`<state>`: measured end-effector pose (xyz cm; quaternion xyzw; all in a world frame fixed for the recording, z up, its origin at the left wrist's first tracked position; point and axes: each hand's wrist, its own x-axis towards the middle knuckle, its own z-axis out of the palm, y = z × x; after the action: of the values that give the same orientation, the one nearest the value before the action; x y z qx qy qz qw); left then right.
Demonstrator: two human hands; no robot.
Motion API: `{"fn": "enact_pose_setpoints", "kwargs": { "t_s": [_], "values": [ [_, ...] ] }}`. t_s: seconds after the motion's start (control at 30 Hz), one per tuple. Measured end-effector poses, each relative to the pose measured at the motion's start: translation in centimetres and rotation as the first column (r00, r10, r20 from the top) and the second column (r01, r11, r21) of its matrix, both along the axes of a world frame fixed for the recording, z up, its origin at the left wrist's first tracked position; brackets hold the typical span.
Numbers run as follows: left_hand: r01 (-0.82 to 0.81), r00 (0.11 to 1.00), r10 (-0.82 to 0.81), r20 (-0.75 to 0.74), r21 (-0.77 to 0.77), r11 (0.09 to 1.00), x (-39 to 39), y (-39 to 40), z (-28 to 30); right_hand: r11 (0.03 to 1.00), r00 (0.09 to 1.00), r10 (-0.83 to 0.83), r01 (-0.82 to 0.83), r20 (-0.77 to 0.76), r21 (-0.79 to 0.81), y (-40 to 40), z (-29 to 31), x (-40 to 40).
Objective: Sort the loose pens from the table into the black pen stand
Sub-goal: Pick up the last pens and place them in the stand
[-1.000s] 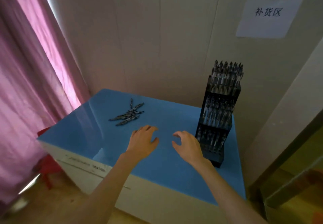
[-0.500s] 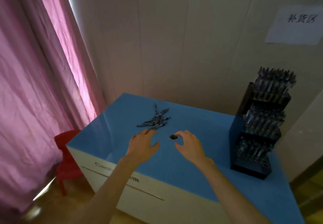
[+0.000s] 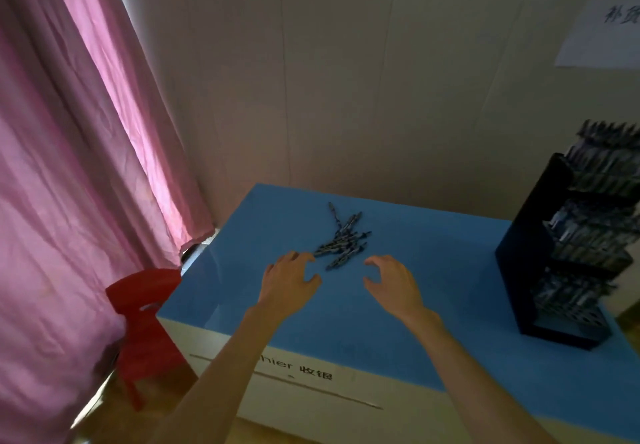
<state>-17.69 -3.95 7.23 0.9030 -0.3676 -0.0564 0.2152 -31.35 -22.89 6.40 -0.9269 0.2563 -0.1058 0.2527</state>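
While both arms reach over the blue table (image 3: 221, 291), the left hand (image 3: 289, 279) and right hand (image 3: 393, 282) hover with fingers loosely spread, holding nothing. A pile of loose pens (image 3: 341, 237) lies just beyond the fingertips. The black pen stand (image 3: 540, 256), already holding pens, sits far right.

Smooth, slightly glossy blue table (image 3: 433, 305)
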Motion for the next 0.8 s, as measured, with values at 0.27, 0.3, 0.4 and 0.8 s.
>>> {"fn": "enact_pose_setpoints", "kwargs": {
  "t_s": [0.27,0.3,0.4,0.8],
  "values": [
    [0.016,0.995,-0.009,-0.103,0.064,0.998,5.2,-4.6,-3.9,0.997,0.998,-0.059,0.06,-0.035,0.04,-2.9,-2.5,4.4],
    [0.017,0.994,-0.007,-0.112,0.084,0.996,5.9,-5.1,-4.4,0.997,0.997,-0.064,0.065,-0.035,0.047,-3.3,-2.8,5.1],
    [0.011,0.993,0.006,-0.114,0.145,0.989,8.3,-6.9,-5.7,0.996,0.997,-0.066,0.067,-0.03,0.053,-4.7,-3.1,7.2],
    [0.002,0.993,0.034,-0.115,0.298,0.955,12.6,-11.7,-12.0,0.98,0.985,-0.154,0.163,-0.082,0.116,-8.3,-7.8,10.2]
  ]
}}
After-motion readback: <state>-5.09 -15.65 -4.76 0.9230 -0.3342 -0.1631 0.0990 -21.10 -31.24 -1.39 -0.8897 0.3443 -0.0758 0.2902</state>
